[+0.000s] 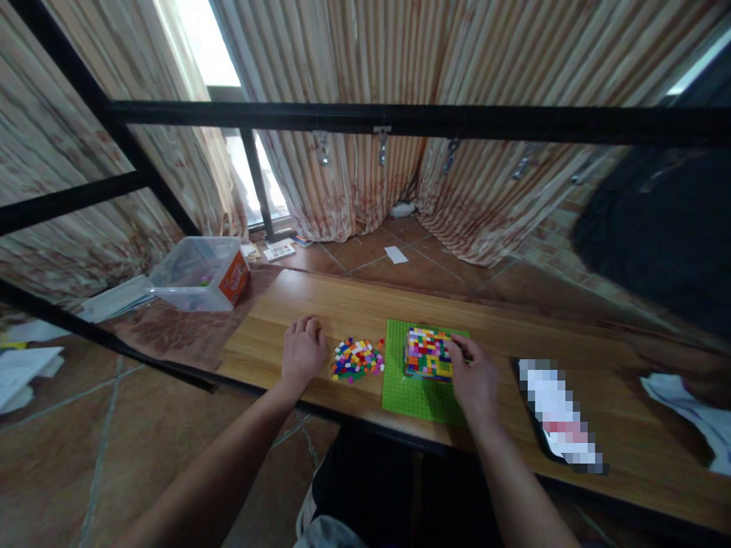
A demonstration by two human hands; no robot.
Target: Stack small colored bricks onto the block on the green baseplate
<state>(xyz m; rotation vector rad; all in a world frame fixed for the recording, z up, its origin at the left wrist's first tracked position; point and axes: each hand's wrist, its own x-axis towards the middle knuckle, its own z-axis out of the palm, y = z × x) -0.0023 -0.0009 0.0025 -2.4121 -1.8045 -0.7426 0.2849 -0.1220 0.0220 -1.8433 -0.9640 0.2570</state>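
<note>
Head view: a multicoloured plastic brick block [428, 353] on a green studded baseplate [419, 396] is touched at its right edge by the curled right hand [473, 380], a brick-placing step by appearance, while the left hand [302, 352] is rested loosely fisted left of a loose heap of small coloured bricks [357, 359].
</note>
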